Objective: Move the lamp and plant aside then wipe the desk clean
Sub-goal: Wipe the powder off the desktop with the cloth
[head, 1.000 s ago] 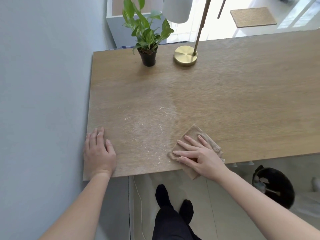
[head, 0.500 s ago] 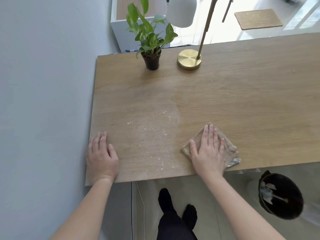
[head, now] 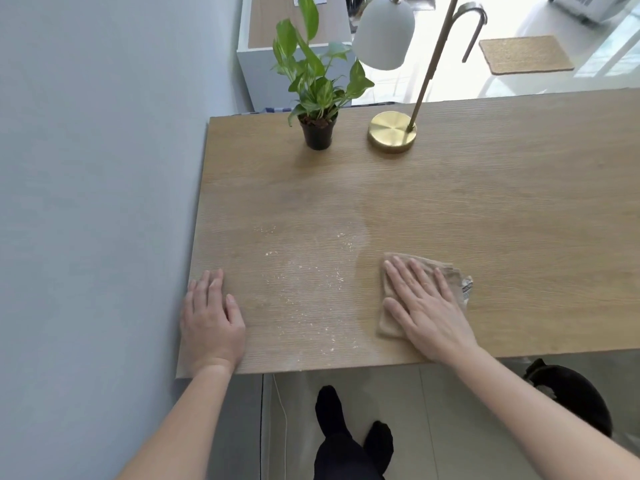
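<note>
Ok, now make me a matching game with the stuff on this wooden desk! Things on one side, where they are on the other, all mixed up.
Things
1. green leafy plant in a small black pot
2. lamp with a round brass base and white shade
3. folded tan cloth
4. scattered pale crumbs

Places
A. flat under the right hand
B. on the wooden desk, between the left hand and the right hand
C. far edge, closest to the grey wall
D. far edge, just right of the pot

Pairs: 1-C, 2-D, 3-A, 4-B
</note>
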Available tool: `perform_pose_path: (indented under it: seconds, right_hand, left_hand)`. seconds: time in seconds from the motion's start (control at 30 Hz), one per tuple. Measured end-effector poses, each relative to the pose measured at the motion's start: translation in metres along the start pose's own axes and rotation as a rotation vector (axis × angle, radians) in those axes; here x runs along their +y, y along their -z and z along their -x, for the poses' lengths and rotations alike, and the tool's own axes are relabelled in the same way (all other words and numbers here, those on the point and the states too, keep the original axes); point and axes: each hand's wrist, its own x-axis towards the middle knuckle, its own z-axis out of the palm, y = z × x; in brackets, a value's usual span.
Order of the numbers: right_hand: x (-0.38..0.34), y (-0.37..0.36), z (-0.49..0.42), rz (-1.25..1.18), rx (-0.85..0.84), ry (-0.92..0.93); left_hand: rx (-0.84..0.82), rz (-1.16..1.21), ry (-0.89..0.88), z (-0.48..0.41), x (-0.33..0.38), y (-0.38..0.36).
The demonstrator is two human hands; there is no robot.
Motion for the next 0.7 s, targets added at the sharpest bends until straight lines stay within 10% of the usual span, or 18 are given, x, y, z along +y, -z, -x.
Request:
perform_pose_path:
  seconds: [0.3, 0.57, 0.7]
  right_hand:
    - [-0.022, -0.002, -0.031, -0.106, 0.094, -0.361]
    - [-0.018, 0.023, -0.104, -0.145, 0.101, -0.298]
    - [-0.039, 0.017, -0.063, -0.072, 0.029, 0.041]
  left_hand:
    - [-0.013, -0.014, 0.018, -0.001, -0.003, -0.001]
    - [-0.034, -0.023, 0.011, -0.001, -0.002, 0.000]
    - [-0.040, -0.037, 0.020, 0.000, -0.002, 0.002]
